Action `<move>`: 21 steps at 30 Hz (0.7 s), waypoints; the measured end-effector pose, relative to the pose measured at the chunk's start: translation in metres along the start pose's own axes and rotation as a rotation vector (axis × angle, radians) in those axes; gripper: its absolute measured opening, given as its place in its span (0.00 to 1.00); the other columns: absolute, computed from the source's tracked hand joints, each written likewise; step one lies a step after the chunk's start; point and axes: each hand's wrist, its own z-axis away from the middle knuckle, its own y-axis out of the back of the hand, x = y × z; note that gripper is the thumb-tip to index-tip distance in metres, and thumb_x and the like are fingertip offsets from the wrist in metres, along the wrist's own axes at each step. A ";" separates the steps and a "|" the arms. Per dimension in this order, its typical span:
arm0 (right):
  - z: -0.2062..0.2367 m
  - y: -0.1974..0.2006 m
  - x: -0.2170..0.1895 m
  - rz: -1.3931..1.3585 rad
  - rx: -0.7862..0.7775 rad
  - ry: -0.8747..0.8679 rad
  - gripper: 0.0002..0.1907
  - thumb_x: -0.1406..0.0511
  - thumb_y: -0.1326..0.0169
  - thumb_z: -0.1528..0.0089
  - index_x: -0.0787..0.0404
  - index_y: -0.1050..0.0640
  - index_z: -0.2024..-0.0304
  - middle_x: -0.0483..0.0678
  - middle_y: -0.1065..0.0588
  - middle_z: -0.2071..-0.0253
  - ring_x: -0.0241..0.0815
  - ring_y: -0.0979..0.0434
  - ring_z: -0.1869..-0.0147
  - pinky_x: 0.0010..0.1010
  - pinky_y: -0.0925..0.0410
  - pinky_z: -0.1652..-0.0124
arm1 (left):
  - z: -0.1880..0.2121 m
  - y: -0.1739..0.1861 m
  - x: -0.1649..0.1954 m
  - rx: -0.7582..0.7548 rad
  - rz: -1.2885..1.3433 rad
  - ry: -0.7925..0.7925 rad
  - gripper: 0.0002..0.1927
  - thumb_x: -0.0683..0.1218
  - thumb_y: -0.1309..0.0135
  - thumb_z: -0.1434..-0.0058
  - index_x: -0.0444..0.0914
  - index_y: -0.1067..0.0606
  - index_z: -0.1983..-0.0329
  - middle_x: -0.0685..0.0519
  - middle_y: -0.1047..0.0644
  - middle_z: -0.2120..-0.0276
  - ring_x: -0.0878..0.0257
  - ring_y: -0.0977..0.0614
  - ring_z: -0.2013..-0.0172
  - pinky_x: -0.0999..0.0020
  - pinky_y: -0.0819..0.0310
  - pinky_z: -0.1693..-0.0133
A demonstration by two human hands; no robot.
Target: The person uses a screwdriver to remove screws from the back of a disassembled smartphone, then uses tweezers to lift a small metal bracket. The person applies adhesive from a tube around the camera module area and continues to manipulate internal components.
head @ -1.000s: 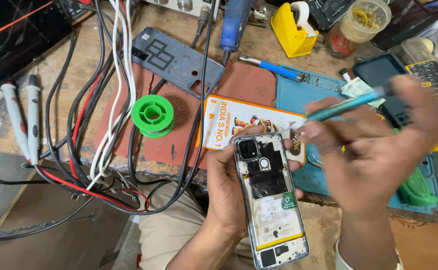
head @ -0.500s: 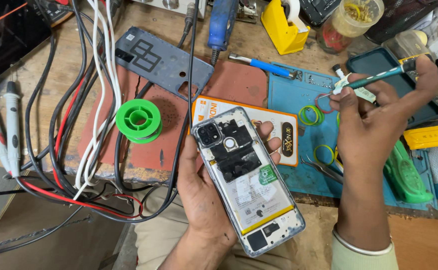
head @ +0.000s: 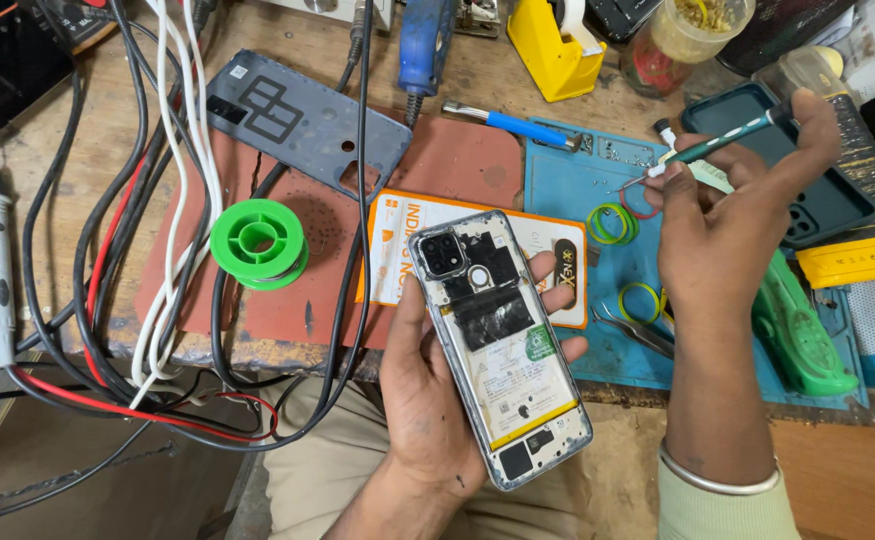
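My left hand (head: 428, 400) holds an opened phone (head: 498, 345) with its back cover off, the camera block at the top and the battery showing. My right hand (head: 723, 215) is raised over the blue work mat (head: 568, 200) and grips a teal screwdriver (head: 728, 145), its tip pointing left toward the mat. The phone's grey back cover (head: 303, 125) lies on the brown mat further back. The right hand is well to the right of the phone and apart from it.
A green solder spool (head: 258, 243) sits beside a tangle of black, white and red cables (head: 158, 250). Tweezers (head: 633, 325), green rubber rings (head: 610, 223), a green tool (head: 798, 335), a blue-handled screwdriver (head: 513, 123), a yellow tape dispenser (head: 553, 45) and an orange-edged card (head: 398, 250) lie around.
My right hand has lifted the screwdriver away from the phone, up and to the right over the blue mat. My left hand has tilted the phone and brought it lower.
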 end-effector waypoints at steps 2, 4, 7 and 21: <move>0.000 0.000 0.001 0.021 -0.010 0.005 0.40 0.85 0.54 0.25 0.52 0.57 0.24 0.61 0.24 0.43 0.43 0.16 0.48 0.28 0.16 0.50 | 0.001 0.002 -0.003 -0.012 0.006 0.015 0.38 0.67 0.74 0.27 0.39 0.37 0.26 0.38 0.28 0.36 0.45 0.22 0.41 0.45 0.22 0.46; 0.000 0.000 0.001 0.034 -0.012 0.013 0.40 0.85 0.54 0.26 0.52 0.57 0.24 0.61 0.25 0.42 0.43 0.16 0.47 0.28 0.15 0.50 | 0.001 0.004 -0.005 -0.031 0.009 0.020 0.38 0.66 0.74 0.26 0.39 0.37 0.26 0.37 0.28 0.35 0.45 0.22 0.41 0.45 0.23 0.45; 0.000 -0.001 -0.001 0.021 -0.007 0.014 0.40 0.85 0.54 0.25 0.52 0.57 0.24 0.62 0.25 0.41 0.44 0.17 0.46 0.28 0.15 0.49 | -0.001 0.007 -0.005 -0.057 0.011 0.014 0.38 0.66 0.75 0.27 0.39 0.38 0.25 0.37 0.28 0.35 0.44 0.23 0.41 0.45 0.23 0.44; 0.050 -0.004 -0.105 -0.571 0.172 -0.214 0.43 0.78 0.49 0.21 0.43 0.62 0.23 0.60 0.26 0.46 0.49 0.16 0.55 0.37 0.20 0.52 | -0.002 0.012 -0.009 -0.105 0.064 0.005 0.38 0.66 0.73 0.27 0.38 0.38 0.25 0.40 0.30 0.33 0.47 0.24 0.39 0.46 0.26 0.41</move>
